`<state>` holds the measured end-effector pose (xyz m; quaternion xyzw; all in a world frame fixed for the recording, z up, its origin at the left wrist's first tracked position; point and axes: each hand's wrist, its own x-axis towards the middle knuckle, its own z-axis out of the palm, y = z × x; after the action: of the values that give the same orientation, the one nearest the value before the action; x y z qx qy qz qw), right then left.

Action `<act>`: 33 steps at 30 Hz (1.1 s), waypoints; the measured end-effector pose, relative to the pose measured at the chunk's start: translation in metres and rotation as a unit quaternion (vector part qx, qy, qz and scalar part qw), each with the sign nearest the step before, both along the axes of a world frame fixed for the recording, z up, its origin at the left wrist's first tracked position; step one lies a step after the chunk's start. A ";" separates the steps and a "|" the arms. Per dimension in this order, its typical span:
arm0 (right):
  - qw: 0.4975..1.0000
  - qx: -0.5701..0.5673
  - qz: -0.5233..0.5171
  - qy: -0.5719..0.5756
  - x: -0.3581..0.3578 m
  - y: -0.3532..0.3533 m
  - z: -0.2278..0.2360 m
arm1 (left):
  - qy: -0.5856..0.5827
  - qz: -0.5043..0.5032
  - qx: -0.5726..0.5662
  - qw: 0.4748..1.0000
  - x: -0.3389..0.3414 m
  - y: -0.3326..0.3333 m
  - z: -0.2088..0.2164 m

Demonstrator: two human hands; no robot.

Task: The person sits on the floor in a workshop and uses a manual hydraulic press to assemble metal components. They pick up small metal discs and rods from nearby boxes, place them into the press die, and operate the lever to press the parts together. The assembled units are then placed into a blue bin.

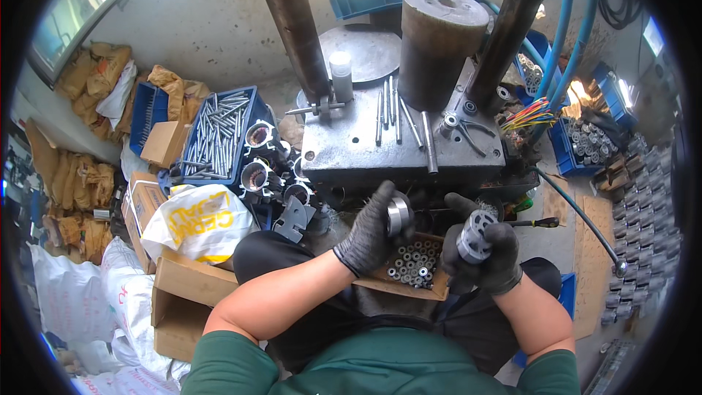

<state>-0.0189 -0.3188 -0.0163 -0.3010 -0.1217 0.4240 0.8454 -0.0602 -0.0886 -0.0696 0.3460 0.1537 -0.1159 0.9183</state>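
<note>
Both gloved hands are occupied, left hand (pixel 369 230) gripping a metal ring (pixel 398 213), right hand (pixel 486 256) a slotted rotor (pixel 474 235); either could slip into the box of small bushings (pixel 413 263).

Press table (pixel 344 150) straight ahead, beyond the knees. On it: loose rods (pixel 391 113) lying side by side, big cylinder (pixel 441 44) behind them. Crate of rods (pixel 219 135) to the left of the table; cardboard boxes (pixel 186 289) nearer, beside the left knee. Box of small sleeves (pixel 413 267) on the lap, between left hand (pixel 373 230) and right hand (pixel 486 256). Crate of parts (pixel 585 146) far right.
</note>
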 end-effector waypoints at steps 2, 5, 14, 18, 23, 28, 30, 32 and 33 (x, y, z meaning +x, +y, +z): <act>0.995 -0.077 -0.053 0.026 0.001 0.001 -0.003 | 0.174 0.142 -0.046 0.973 0.010 0.016 -0.028; 0.993 -0.103 -0.062 0.019 0.008 0.000 -0.021 | 0.203 0.287 -0.059 0.934 0.018 0.044 -0.079; 0.888 -0.369 -0.003 -0.274 -0.001 0.009 -0.036 | 0.120 0.316 -0.040 0.940 0.029 0.061 -0.106; 0.735 -0.491 0.012 -0.467 0.003 0.010 -0.027 | 0.122 0.277 -0.047 0.952 0.021 0.062 -0.097; 0.650 -0.543 0.027 -0.531 0.007 0.009 -0.018 | 0.189 0.217 0.017 0.958 -0.001 0.029 -0.072; 0.559 -0.585 0.063 -0.584 0.009 0.014 -0.020 | 0.037 -0.167 0.216 0.961 -0.008 0.003 -0.049; 0.535 -0.590 0.075 -0.601 0.009 0.018 -0.027 | -0.092 -0.183 0.339 0.918 -0.007 -0.015 -0.066; 0.529 -0.595 0.087 -0.599 0.009 0.018 -0.035 | -0.128 -0.226 0.439 0.860 -0.003 -0.019 -0.056; 0.527 -0.597 0.093 -0.598 0.008 0.017 -0.037 | -0.159 -0.216 0.454 0.850 -0.002 -0.020 -0.058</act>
<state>-0.0108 -0.3016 -0.0532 -0.9053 -0.3450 0.1948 0.1531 -0.0623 -0.1089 -0.1272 0.7625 -0.0378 -0.1721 0.6226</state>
